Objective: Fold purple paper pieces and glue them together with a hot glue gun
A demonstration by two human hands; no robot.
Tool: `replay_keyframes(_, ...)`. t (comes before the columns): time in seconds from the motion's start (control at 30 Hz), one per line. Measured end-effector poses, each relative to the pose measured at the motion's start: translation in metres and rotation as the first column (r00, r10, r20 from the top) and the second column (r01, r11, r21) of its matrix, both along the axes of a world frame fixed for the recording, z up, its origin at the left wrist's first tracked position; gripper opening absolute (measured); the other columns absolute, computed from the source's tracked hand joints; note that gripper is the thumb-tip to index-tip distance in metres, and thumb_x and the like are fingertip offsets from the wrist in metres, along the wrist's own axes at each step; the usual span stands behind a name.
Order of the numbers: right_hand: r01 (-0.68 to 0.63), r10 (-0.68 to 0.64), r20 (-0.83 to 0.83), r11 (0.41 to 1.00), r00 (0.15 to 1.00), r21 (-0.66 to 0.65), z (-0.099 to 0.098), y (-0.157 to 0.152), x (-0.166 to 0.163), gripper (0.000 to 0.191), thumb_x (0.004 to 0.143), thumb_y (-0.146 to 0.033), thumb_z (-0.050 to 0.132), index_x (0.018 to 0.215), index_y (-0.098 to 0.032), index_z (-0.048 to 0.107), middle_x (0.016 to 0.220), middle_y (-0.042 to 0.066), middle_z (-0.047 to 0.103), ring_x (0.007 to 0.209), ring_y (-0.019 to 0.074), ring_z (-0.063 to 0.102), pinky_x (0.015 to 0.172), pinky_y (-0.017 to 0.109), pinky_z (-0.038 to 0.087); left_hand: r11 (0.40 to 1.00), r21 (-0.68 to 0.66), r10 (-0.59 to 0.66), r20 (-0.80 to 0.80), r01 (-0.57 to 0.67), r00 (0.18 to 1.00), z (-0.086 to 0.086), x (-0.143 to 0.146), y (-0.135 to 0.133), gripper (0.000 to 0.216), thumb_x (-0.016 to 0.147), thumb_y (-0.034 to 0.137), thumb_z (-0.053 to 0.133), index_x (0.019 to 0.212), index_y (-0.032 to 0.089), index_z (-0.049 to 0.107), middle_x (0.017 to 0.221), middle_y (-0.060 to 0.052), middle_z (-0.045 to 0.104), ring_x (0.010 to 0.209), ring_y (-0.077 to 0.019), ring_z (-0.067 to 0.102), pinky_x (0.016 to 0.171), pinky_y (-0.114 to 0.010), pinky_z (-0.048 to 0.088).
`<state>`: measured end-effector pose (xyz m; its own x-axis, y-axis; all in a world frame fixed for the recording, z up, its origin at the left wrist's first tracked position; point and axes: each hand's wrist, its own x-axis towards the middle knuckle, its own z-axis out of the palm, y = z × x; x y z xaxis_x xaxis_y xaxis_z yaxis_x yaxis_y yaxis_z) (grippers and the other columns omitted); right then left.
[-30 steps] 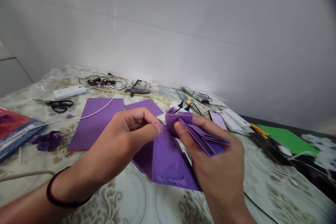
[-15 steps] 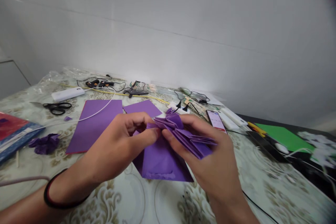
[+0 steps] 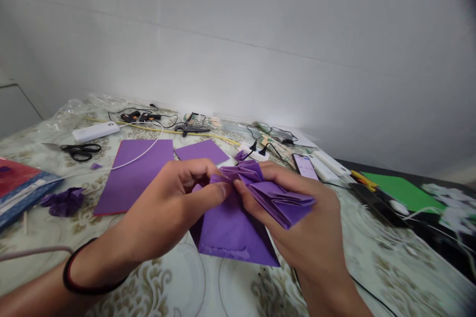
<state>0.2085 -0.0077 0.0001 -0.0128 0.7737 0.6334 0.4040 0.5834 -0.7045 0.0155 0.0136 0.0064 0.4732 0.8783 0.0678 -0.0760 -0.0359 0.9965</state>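
Observation:
Between my hands is a folded purple paper piece [image 3: 238, 228], with a flared body below and pleated layers fanning out at the upper right. My left hand [image 3: 186, 203] pinches its upper left edge between thumb and fingers. Around the pleated part, my right hand [image 3: 297, 218] is closed, its thumb pressing near the left thumb. A torn, whitish strip runs along the paper's lower edge. The fingers behind the paper are hidden. Just beyond my left hand lie a purple sheet [image 3: 139, 173] with a red edge and a smaller purple sheet [image 3: 203, 152].
To the left are black-handled scissors [image 3: 80, 151], crumpled purple paper [image 3: 65, 201] and a white power bank [image 3: 95, 131] with a cable. Glue guns [image 3: 141, 117] and a black clamp-like tool [image 3: 191, 129] lie at the back. On the right are a phone [image 3: 305, 166] and green paper [image 3: 401, 190].
My right hand has shifted slightly right and turned, carrying the pleated part with it. The paper's lower right corner has moved a little right and down. My left hand keeps its pinch.

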Motion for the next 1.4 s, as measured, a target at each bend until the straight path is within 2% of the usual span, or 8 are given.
replay_keyframes(0.23,-0.016,0.005,-0.081,0.992,0.997,-0.126,0.003,0.004,0.0,0.006,0.083,-0.022,0.084,0.087,-0.026,0.086,0.08,-0.002,0.083,0.068,0.0172,0.076,0.061,0.025,0.059,0.999,-0.053,-0.012,0.039,0.014,0.999,-0.001,0.0,0.002,0.023,0.093,0.037,0.072,0.082,0.019,0.066,0.071,0.002,0.059,0.062,-0.0121,0.054,0.058,-0.025,0.039)
replay_keyframes(0.4,-0.003,-0.01,-0.086,0.989,0.996,-0.148,0.005,0.006,-0.001,0.001,0.083,-0.025,0.084,0.082,-0.026,0.084,0.073,-0.004,0.08,0.064,0.0172,0.074,0.059,0.026,0.059,0.997,-0.081,-0.012,0.062,0.018,0.998,-0.001,0.0,0.002,0.025,0.092,0.039,0.074,0.081,0.019,0.066,0.07,0.001,0.061,0.057,-0.0102,0.05,0.052,-0.022,0.036)
replay_keyframes(0.6,0.063,-0.076,-0.084,0.986,0.994,-0.156,0.004,0.005,-0.002,0.009,0.079,-0.029,0.086,0.075,-0.024,0.08,0.067,-0.004,0.076,0.059,0.016,0.07,0.052,0.024,0.056,0.996,-0.085,-0.024,0.075,0.031,0.997,-0.004,-0.002,0.001,0.025,0.093,0.039,0.075,0.082,0.019,0.066,0.072,0.001,0.063,0.058,-0.0097,0.051,0.054,-0.021,0.037)
replay_keyframes(0.8,-0.013,-0.005,-0.113,0.988,0.994,-0.157,0.005,0.006,0.002,0.008,0.081,-0.024,0.087,0.087,-0.027,0.083,0.077,-0.003,0.081,0.066,0.0172,0.075,0.059,0.025,0.061,0.996,-0.082,-0.036,0.082,0.042,0.996,-0.003,-0.002,0.001,0.027,0.093,0.039,0.075,0.08,0.019,0.063,0.07,0.002,0.06,0.057,-0.0092,0.05,0.053,-0.02,0.037)
replay_keyframes(0.97,-0.218,0.203,-0.089,0.952,0.975,-0.214,0.007,0.006,0.009,0.018,0.078,-0.027,0.091,0.095,-0.028,0.085,0.085,-0.001,0.083,0.074,0.0187,0.076,0.066,0.027,0.062,0.994,-0.097,-0.031,0.108,0.042,0.994,0.003,-0.002,0.001,0.019,0.094,0.034,0.072,0.083,0.019,0.069,0.076,0.0,0.065,0.062,-0.0109,0.059,0.056,-0.02,0.042)
replay_keyframes(1.13,-0.128,0.098,-0.151,0.971,0.984,-0.202,0.003,0.007,0.008,0.011,0.086,-0.022,0.082,0.092,-0.029,0.086,0.088,-0.001,0.085,0.082,0.0203,0.079,0.071,0.03,0.064,0.97,-0.223,-0.053,0.178,0.093,0.983,0.008,-0.001,0.0,0.02,0.09,0.032,0.073,0.077,0.018,0.066,0.066,0.002,0.061,0.05,-0.0072,0.049,0.049,-0.018,0.039)
replay_keyframes(1.23,-0.159,0.114,-0.206,0.964,0.972,-0.215,0.001,0.006,0.006,0.014,0.086,-0.021,0.081,0.095,-0.029,0.086,0.1,0.0,0.088,0.09,0.0202,0.081,0.077,0.03,0.064,0.952,-0.285,-0.054,0.193,0.109,0.98,0.008,-0.001,0.0,0.019,0.086,0.033,0.079,0.078,0.019,0.069,0.066,0.002,0.063,0.05,-0.0082,0.051,0.048,-0.018,0.041)
replay_keyframes(1.4,-0.184,0.132,-0.22,0.955,0.966,-0.233,0.001,0.005,0.009,0.013,0.086,-0.021,0.082,0.094,-0.03,0.084,0.093,-0.002,0.086,0.082,0.0158,0.078,0.07,0.025,0.06,0.942,-0.303,-0.084,0.207,0.146,0.975,0.007,-0.002,0.002,0.017,0.085,0.035,0.083,0.085,0.019,0.076,0.071,0.0,0.069,0.055,-0.01,0.058,0.05,-0.019,0.045)
